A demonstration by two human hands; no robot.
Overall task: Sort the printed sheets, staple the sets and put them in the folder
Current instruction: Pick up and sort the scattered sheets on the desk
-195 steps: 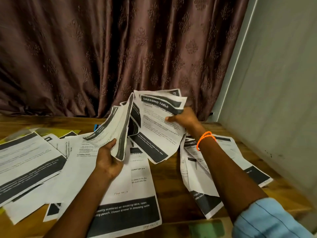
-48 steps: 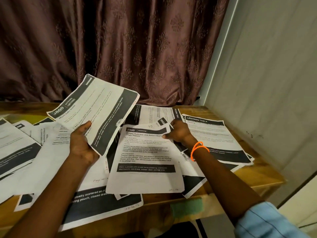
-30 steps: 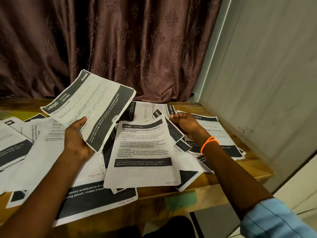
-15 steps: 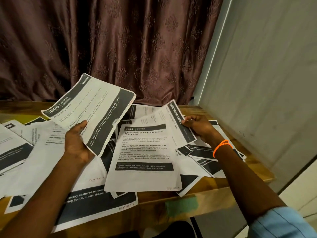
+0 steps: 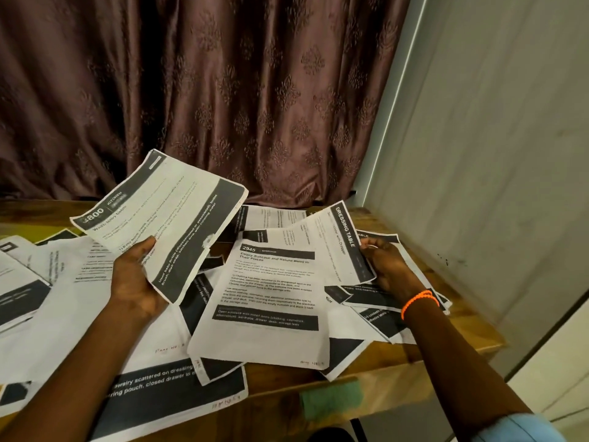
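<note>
Gripped white black-banded "KITCHEN" sheet in left hand, pinched white "DRESSING TABLE" sheet in right hand, above loose overlapping printed sheets below both. Might mix sets, because of overlapping.

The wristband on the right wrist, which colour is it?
Bright orange; the wristband shows best in the head view, the only one.
</note>
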